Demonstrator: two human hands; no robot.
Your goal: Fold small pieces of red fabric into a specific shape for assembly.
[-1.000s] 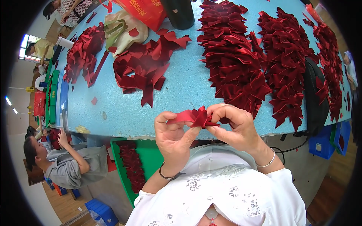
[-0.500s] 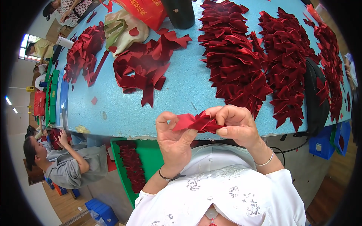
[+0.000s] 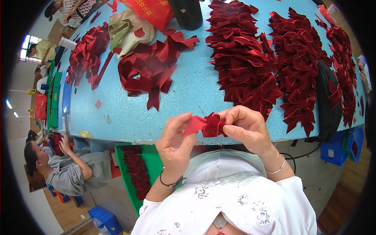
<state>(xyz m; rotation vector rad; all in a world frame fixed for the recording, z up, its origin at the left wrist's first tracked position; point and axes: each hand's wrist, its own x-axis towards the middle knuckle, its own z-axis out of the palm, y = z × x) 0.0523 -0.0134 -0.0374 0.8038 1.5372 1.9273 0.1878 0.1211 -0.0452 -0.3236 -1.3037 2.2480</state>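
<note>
Just above the table's near edge, a dark red velvet bow (image 3: 213, 125) is held between my hands. My right hand (image 3: 250, 127) is closed in a pinch on the bow's right side, thumb in front and index finger curled over. My left hand (image 3: 175, 143) has its thumb and fingers around the bow's lighter red ribbon tail (image 3: 194, 125) on the left; the fingertips are partly hidden by it. Beyond my right hand lies a long row of finished-looking red bows (image 3: 244, 58). Loose cut red ribbons (image 3: 154, 64) lie past my left hand.
A second bow row (image 3: 295, 66) and a black bag (image 3: 328, 102) lie to the right on the blue table (image 3: 188, 92). A dark cylindrical container (image 3: 188, 15) and cream cloth (image 3: 135, 29) stand farther back. Left below is a green tray (image 3: 156, 160); a co-worker (image 3: 74, 166) sits beyond it.
The bow has turned, and its knot now shows rounder toward me. My left hand has shifted slightly left along the ribbon tail, while my right hand keeps its pinch.
</note>
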